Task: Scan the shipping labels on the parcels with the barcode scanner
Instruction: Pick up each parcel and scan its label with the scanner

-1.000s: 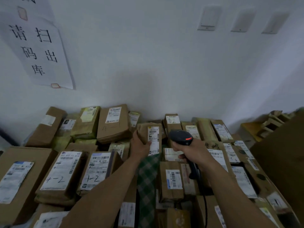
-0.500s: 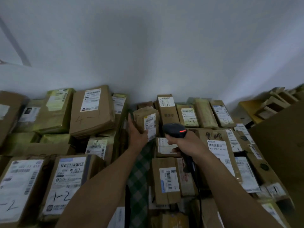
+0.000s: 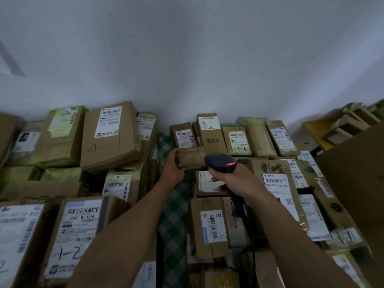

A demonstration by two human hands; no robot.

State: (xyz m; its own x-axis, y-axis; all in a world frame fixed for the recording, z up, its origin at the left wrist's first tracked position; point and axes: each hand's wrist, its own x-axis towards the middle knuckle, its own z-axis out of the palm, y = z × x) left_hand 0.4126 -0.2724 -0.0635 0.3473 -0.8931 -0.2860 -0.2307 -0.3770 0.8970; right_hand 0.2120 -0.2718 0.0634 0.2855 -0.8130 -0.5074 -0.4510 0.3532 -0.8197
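The fingers (image 3: 173, 153) of the left hand (image 3: 171, 169) were curled around the left end of a small brown parcel (image 3: 192, 160), gripping it above the pile. The right hand (image 3: 236, 179) was closed tightly around the handle of a black barcode scanner (image 3: 220, 163), fingers (image 3: 217, 178) wrapped at the front of the grip. A red light (image 3: 231, 163) glowed on top of the scanner head, and its cable (image 3: 252, 235) trailed down toward the person.

The parcel lay just left of the scanner head, with its long axis running left to right. Its right end overlapped the head in the view, and whether the two touched could not be told. Only plain, creased brown wrapping faced the camera, with no shipping label visible on that side. The scanner's nose pointed away from the person, past the parcel's right end rather than at a label. The left hand was the nearer one for turning the parcel, and the next scan likely depended on rotating it until its label met the scanner's window.

Left of the scanner sat a large box marked "4-1" (image 3: 110, 138). Beyond it were smaller boxes, one marked "3-3" (image 3: 239, 140). Right of it lay a carton with a label reading "010-010" (image 3: 276, 190). Below and left of it, a green checked cloth (image 3: 172, 215) showed between the stacks.
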